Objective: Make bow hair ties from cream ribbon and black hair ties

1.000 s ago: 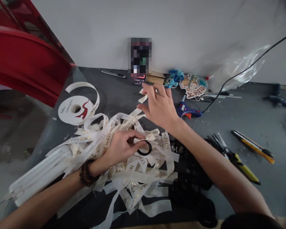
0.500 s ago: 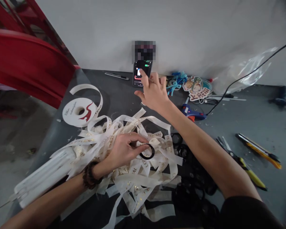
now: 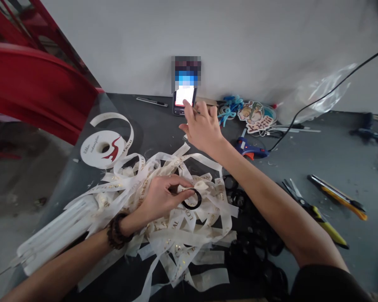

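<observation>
My left hand pinches a black hair tie between thumb and fingers. A cream rolled ribbon piece sits at the top of the tie; whether the two are joined I cannot tell. Under this hand lies a tangled heap of cream ribbons with gold lettering. My right hand reaches forward with its fingers apart and holds nothing. Its index fingertip is at the lower screen of a phone leaning on the wall. The phone's upper part is pixelated.
A ribbon spool stands left, above a white power strip. To the right lie a blue glue gun, scissors, a yellow utility knife and several black hair ties. A black cord crosses the upper right. Red chair at left.
The phone screen has switched from mostly dark to a bright white and blue page. My right index finger has moved lower on the screen. My left hand keeps its hold.
</observation>
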`<state>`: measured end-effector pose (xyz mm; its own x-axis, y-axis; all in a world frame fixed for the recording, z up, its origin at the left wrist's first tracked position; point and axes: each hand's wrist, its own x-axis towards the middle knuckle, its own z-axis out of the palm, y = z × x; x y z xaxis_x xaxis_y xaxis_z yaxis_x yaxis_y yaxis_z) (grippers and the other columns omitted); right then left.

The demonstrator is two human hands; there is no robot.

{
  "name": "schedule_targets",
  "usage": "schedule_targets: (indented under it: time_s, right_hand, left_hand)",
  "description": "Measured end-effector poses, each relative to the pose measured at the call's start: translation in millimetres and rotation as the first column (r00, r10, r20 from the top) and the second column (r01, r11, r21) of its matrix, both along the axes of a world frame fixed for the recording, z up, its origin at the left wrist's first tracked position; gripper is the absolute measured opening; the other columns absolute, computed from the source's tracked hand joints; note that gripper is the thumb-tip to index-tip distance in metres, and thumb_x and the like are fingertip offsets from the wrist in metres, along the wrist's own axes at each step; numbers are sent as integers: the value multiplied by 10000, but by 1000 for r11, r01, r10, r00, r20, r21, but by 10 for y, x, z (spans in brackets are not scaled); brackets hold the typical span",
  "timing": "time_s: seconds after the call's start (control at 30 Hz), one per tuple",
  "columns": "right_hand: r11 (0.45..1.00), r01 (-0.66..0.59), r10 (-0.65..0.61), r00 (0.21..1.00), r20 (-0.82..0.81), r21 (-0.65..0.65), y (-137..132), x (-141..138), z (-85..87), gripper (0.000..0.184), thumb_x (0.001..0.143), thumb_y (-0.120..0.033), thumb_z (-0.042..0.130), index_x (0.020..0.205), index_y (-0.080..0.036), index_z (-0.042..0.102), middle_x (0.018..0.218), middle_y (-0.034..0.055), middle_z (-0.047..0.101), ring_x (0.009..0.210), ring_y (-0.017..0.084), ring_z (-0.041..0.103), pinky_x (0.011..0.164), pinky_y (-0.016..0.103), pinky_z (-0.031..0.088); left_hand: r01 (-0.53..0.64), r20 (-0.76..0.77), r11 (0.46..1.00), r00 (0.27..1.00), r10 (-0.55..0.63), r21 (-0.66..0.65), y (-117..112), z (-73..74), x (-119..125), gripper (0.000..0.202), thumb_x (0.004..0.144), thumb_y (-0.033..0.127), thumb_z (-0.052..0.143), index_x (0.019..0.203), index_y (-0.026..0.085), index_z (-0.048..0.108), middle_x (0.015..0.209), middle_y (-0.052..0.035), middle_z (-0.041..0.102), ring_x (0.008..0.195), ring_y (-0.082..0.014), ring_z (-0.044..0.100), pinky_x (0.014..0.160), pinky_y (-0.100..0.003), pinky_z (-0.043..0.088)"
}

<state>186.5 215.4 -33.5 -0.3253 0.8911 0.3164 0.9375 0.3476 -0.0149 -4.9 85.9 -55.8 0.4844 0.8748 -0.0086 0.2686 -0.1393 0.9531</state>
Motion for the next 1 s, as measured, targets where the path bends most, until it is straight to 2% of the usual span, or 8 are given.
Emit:
schedule_targets:
  time_s: [0.07,0.13,0.2,0.3,0.43,0.57,0.77,1.0]
  right_hand:
    - [998,45,-48,997,-56,-43,-85,-92,120,341,1098,-277,449,1366,-96,558,1117,195,736,1262,387,608,1032,529,418]
    - [987,41,-69,981,-183,-156,-333,-178,257,334,1128,-395,410,1171,-152,634,879,97,740,917,282,696,860,410,457]
    - [974,-39,-36,946,-323,-224,-693,-227,358,372,1133,-475,381,1080,-204,630,757,18,703,673,192,627,675,336,394]
    - [973,-111,36,939,-343,-201,-1229,-211,392,346,1109,-444,454,946,-203,642,767,21,702,691,173,609,676,336,361]
    - [950,-111,23,957,-291,-291,-1614,-99,325,218,1077,-338,539,998,-199,686,803,22,724,724,174,635,650,332,359]
    - [951,-125,42,958,-284,-282,-1680,-26,287,177,1069,-245,548,1001,-208,707,881,33,764,818,183,681,703,328,418]
    - [946,-129,29,947,-321,-296,-1639,10,249,109,1029,-213,607,978,-228,701,833,-5,741,775,168,681,686,318,411]
    - [938,-141,31,944,-330,-316,-1643,5,244,115,1032,-184,588,973,-205,684,862,12,745,798,176,693,700,320,429]
  left_hand:
    - [-10,-25,1000,1000,10,4,6,-4,-5,149,905,350,807,922,203,830,927,-56,838,678,-135,702,550,-235,458]
    - [-22,-50,1000,998,23,22,9,-14,-12,150,898,349,810,927,205,835,911,-45,835,619,-114,648,534,-236,431]
    - [-38,-64,998,997,41,44,5,-32,-21,142,883,332,810,915,196,837,779,-18,795,544,-95,562,507,-236,390]
    - [-56,-46,997,997,58,60,-8,-60,-35,133,863,270,767,785,164,783,581,30,641,497,-84,454,474,-234,321]
    - [-23,-66,999,997,25,39,-15,-61,-53,107,881,228,713,816,166,771,696,10,697,619,-113,558,559,-245,395]
    - [24,-33,1000,999,-23,3,-5,-44,-58,94,934,253,725,918,209,807,838,1,778,733,-128,649,647,-257,449]
    - [6,-42,1000,999,-7,-9,4,-37,-38,79,923,276,766,895,216,809,824,0,785,720,-131,663,654,-261,458]
    - [-5,-21,999,1000,4,-36,-7,-35,-34,79,904,285,793,881,214,819,834,-14,787,733,-143,667,658,-264,470]
